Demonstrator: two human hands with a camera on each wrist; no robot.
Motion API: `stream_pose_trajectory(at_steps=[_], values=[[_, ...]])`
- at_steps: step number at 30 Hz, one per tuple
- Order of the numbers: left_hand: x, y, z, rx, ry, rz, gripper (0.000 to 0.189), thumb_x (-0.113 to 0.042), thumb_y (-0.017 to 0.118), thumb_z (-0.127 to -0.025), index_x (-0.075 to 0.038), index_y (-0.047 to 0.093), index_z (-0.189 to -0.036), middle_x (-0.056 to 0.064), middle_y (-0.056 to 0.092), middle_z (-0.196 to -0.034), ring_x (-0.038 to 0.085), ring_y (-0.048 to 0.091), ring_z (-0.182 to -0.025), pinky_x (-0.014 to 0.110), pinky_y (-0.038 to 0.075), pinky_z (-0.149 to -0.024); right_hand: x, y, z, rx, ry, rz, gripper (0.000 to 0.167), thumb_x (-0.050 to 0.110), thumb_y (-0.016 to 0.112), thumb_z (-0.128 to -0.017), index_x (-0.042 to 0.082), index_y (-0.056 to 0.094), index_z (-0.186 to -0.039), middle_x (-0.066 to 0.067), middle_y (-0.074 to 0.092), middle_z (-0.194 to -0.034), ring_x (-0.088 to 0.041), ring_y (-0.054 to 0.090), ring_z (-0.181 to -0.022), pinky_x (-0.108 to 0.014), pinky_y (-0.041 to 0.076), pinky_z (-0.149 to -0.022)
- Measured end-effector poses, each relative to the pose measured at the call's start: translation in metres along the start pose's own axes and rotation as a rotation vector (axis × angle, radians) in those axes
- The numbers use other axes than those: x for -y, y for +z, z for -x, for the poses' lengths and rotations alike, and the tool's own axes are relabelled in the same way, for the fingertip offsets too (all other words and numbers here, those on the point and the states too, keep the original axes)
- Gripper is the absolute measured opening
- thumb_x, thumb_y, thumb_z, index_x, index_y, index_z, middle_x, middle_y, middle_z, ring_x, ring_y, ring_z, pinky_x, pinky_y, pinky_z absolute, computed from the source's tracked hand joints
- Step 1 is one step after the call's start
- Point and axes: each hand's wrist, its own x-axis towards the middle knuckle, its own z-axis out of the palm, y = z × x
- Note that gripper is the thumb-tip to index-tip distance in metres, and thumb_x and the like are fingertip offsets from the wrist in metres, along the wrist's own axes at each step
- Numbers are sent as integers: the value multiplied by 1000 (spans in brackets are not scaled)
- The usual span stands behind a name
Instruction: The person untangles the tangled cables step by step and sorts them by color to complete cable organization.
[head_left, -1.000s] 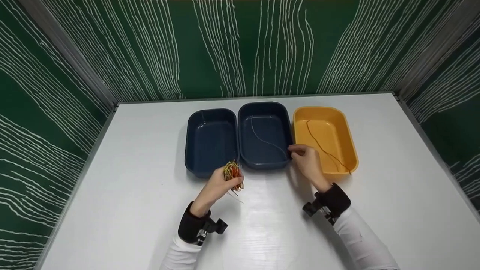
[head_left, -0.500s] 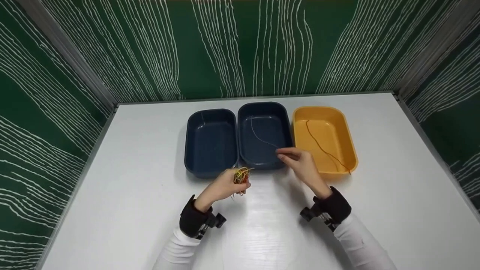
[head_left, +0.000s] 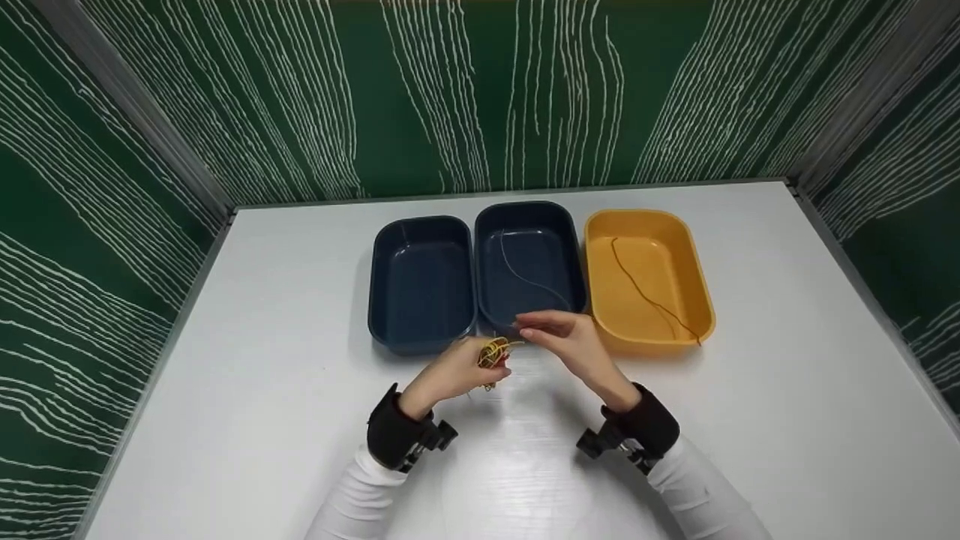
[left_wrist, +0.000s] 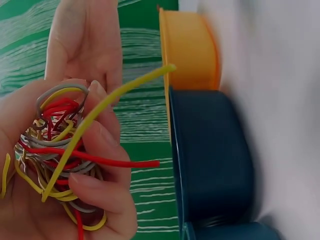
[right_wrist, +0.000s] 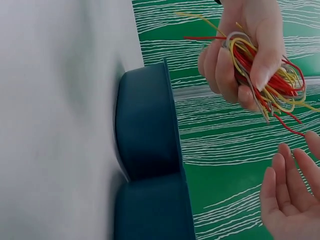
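Note:
My left hand (head_left: 454, 367) grips a tangled bundle of thin wires (left_wrist: 60, 145) in red, yellow and grey. Loose ends stick out of it, among them a yellow end (left_wrist: 120, 92) and a red end (left_wrist: 130, 163) in the left wrist view. Right beside the bundle is my right hand (head_left: 566, 345), its fingers loosely extended with nothing between them. In the right wrist view a red wire end (right_wrist: 295, 131) hangs close to its thumb. One grey wire (head_left: 529, 283) lies in the middle dark blue bin (head_left: 529, 330). A reddish wire (head_left: 641, 289) lies in the yellow bin (head_left: 611, 330), with one end over the near rim.
Farther left stands another dark blue bin (head_left: 420, 349), side by side with the middle one. All the bins stand on a white table (head_left: 285, 375). Green panels (head_left: 420, 97) with wavy white lines surround its back and sides.
My right hand has moved left from the middle bin's near right corner to the wire bundle. My left hand has shifted slightly right, turning the bundle. The wires in the bins stayed put.

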Motion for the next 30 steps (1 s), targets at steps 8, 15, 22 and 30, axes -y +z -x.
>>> stream_pose_trajectory(at_steps=[8,15,22,30], values=[[-1,2,-2,-5,22,-118,11,-13,65,-80,-4,60,-83,0,57,-72,6,46,-61,21,39,-57,-7,6,1,-39,-33,25,20,7,68,-76,-7,66,-90,-6,67,-86,-12,61,-81,-25,48,-73],[-1,1,-3,-1,3,-135,12,-13,64,-80,-4,61,-86,1,58,-73,5,47,-62,20,40,-57,-16,5,1,-64,-54,0,18,8,68,-76,-6,68,-87,-8,68,-85,-14,63,-80,-27,50,-72],[2,0,0,-51,-28,-160,14,-7,62,-80,0,61,-91,7,62,-79,9,49,-63,21,40,-57,-18,0,5,-95,-9,-83,18,-2,63,-78,-18,60,-87,-4,68,-78,-14,64,-75,-28,49,-75],[9,1,5,-69,10,-188,6,-4,61,-78,0,60,-82,6,60,-72,8,46,-61,20,38,-54,-51,-22,5,-113,-72,-126,19,12,65,-80,-6,64,-86,-10,67,-79,-19,64,-76,-29,49,-75]])
